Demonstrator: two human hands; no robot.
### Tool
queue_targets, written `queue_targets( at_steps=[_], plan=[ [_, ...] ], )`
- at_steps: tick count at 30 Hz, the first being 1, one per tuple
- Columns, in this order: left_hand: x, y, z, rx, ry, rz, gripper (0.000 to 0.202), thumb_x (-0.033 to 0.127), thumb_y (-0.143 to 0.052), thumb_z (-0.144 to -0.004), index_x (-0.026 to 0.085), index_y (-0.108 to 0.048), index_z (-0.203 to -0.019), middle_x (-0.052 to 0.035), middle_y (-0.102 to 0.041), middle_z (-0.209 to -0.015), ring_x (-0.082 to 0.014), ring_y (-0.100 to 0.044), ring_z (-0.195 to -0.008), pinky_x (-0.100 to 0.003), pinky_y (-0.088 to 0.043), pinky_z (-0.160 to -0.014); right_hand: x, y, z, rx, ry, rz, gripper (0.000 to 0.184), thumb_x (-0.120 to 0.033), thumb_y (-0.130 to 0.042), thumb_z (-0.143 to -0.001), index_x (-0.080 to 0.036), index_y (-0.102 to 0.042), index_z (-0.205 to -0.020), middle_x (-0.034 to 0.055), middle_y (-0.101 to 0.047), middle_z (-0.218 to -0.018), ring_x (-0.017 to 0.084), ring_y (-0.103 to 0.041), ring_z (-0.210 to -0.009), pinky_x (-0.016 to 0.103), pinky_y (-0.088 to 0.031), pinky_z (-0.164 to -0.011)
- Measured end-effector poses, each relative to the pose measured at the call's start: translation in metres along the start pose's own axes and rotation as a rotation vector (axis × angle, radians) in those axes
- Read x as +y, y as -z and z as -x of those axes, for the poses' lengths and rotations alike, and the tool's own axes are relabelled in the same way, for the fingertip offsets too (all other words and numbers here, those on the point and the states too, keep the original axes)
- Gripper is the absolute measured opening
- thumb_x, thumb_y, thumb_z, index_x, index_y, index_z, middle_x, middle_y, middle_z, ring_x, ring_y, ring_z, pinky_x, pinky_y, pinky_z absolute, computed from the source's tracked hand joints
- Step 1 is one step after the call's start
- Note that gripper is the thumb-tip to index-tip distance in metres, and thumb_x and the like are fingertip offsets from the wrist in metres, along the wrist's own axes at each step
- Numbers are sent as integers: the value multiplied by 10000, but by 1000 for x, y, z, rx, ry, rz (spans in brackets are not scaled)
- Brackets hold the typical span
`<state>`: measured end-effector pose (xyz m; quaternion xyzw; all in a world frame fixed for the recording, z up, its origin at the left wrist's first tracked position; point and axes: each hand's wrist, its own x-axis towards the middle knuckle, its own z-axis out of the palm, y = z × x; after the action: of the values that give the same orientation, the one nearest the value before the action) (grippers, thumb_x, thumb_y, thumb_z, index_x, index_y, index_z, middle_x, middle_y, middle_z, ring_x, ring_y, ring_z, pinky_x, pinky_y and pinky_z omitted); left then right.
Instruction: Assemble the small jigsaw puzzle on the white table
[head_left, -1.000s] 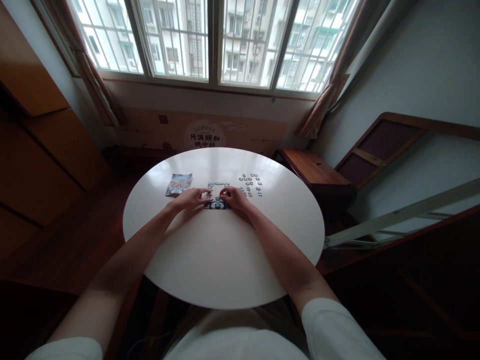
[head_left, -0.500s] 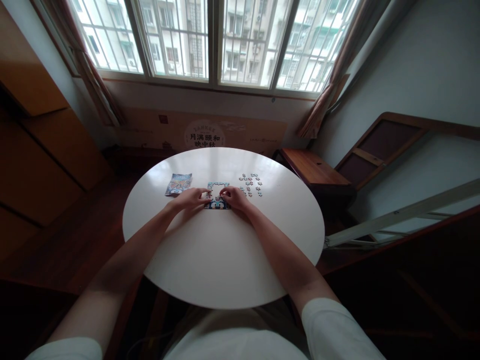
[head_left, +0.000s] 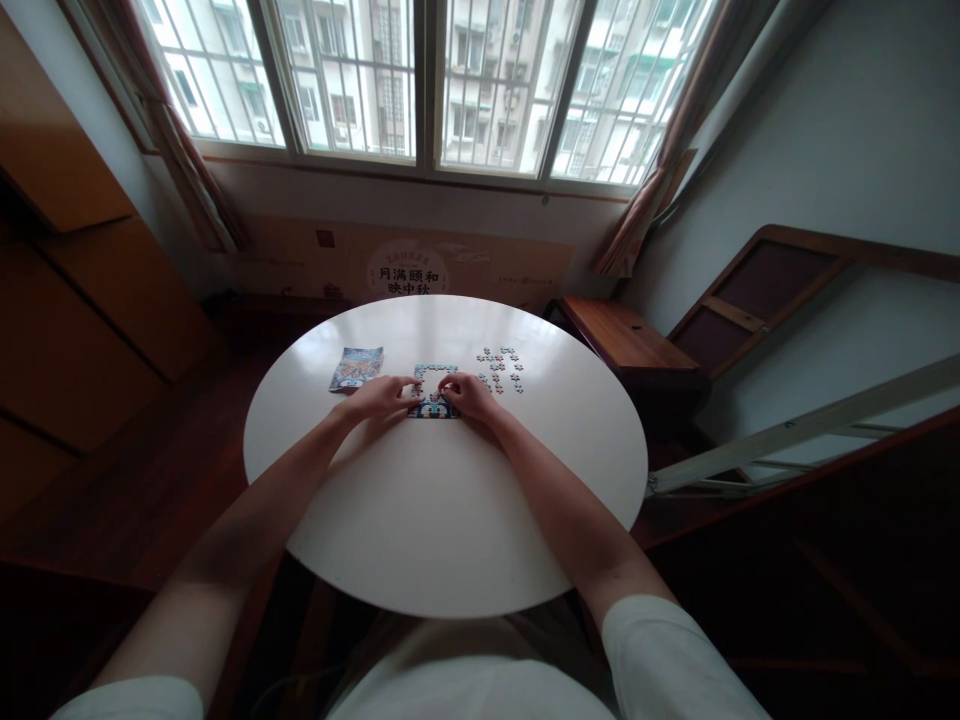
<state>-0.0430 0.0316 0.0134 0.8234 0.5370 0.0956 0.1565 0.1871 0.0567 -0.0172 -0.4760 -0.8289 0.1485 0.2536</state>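
Note:
A partly joined jigsaw puzzle (head_left: 435,410) lies flat on the white round table (head_left: 450,520). Its frame surrounds a bare middle, and the near rows show a blue and white picture. At the left edge of the puzzle rests my left hand (head_left: 381,396), thumb and forefinger apart and touching the border. My right hand (head_left: 469,393) is over the right side, its fingers pinched at the inner gap on what looks like a small puzzle piece, mostly hidden. That hand also covers part of the right border. Several loose puzzle pieces (head_left: 495,365) lie to the right.
A colourful printed picture sheet or packet (head_left: 357,369) lies left of the puzzle. Beyond the table stand a wooden bench (head_left: 630,335) at the right and a barred window (head_left: 427,90). A pale metal rail (head_left: 795,430) slants beside the table's right edge.
Both hands stay at the puzzle in nearly the same pose. The right fingers have shifted very slightly at the inner gap; the view has drifted a little.

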Motion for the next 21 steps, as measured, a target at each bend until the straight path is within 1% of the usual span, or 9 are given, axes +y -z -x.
queue_targets(
  at_steps=[5, 11, 21],
  plan=[
    [-3, -1, -1, 3, -13, 11, 651, 591, -526, -852, 174, -608, -1344, -25, -669, -736, -157, -558, -627, -231, -317, -572, -2, 1, 0, 0, -4, -10, 211, -167, -581, -841, -219, -754, -949, 17, -703, -853, 133, -598, -756, 214, -424, -731],
    [0, 1, 0, -1, -5, 12, 654, 592, -528, -848, 175, -607, -1346, -22, -660, -714, -166, -567, -632, -239, -316, -568, 0, 0, 0, 1, 0, -6, 210, -169, -583, -839, -221, -753, -951, 19, -701, -852, 135, -599, -756, 216, -425, -729],
    [-4, -2, -1, 3, -7, 3, 655, 600, -526, -849, 185, -604, -1348, -33, -686, -778, -165, -576, -652, -233, -326, -575, 3, -2, -1, 11, 14, -11, 213, -172, -576, -835, -221, -753, -944, 16, -689, -831, 134, -588, -739, 220, -420, -719]
  ],
)
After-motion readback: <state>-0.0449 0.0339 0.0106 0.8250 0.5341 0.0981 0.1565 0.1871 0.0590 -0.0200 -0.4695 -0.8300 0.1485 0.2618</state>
